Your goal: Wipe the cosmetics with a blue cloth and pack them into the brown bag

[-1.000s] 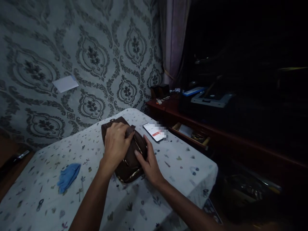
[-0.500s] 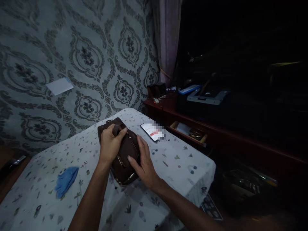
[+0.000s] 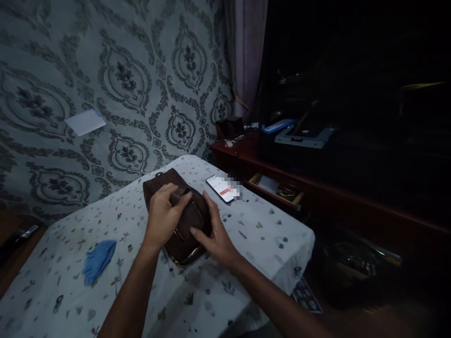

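A dark brown bag (image 3: 185, 249) with gold zippers lies on the table's patterned white cloth (image 3: 268, 277). My left hand (image 3: 164, 213) is closed on a brown strap or flap at the bag's upper side, thumb pressed against it. Along the bag's right side curves my right hand (image 3: 214, 234), its thumb on the front and its fingers round the far edge, gripping the bag. A smartphone (image 3: 223, 188) with a lit screen rests just beyond the bag to the right. Left of my forearm lies a crumpled blue glove (image 3: 99, 262).
An open drawer (image 3: 275, 190) juts from the dark red desk (image 3: 243, 150) beside the table's right edge. On the desk sit small dark speakers (image 3: 229, 127) and a grey device (image 3: 305, 136). A white paper (image 3: 85, 122) is on the patterned wall.
The bag's right part bulges slightly further right, and both hands have shifted a little right with it. Each hand keeps its hold. The camera view has tilted slightly.
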The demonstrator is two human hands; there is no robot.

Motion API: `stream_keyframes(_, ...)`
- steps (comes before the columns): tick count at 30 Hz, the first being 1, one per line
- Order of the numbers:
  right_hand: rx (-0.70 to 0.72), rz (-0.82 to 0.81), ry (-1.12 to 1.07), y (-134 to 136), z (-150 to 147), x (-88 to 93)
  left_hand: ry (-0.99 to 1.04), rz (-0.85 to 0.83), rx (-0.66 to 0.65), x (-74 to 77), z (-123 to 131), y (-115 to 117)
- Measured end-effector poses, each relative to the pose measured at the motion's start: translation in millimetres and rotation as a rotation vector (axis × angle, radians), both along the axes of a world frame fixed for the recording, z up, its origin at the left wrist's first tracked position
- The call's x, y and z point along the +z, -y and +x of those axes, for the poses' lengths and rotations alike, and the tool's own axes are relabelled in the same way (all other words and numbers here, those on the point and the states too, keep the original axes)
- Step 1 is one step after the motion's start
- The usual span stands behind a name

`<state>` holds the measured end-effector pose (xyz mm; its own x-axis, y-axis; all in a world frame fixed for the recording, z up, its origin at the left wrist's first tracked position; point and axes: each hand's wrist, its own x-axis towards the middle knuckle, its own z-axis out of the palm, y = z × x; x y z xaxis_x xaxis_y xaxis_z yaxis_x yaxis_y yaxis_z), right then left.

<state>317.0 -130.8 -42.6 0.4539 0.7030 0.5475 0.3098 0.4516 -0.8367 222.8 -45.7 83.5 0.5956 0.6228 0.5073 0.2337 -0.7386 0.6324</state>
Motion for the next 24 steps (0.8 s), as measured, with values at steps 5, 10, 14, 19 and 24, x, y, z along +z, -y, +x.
stream_keyframes(5,0.091,-0.057,-0.209,-2.3,4.3,0.0,0.052,-0.146,0.011,-2.3,1.0,-4.9)
stream_keyframes(10,0.023,-0.067,-0.200,-5.9,0.9,-3.8,0.066,-0.163,-0.009,-4.5,5.0,-5.3)
stream_keyframes(14,-0.010,-0.053,-0.180,-7.5,-1.1,-7.3,0.011,-0.063,0.003,-4.9,6.1,1.9)
stream_keyframes(19,-0.068,-0.053,-0.101,-9.4,-2.4,-9.1,-0.092,0.124,0.025,-5.1,3.0,13.9)
stream_keyframes(24,-0.066,-0.045,-0.112,-7.5,-2.5,-4.8,-0.088,0.104,0.002,-6.4,-1.2,12.5)
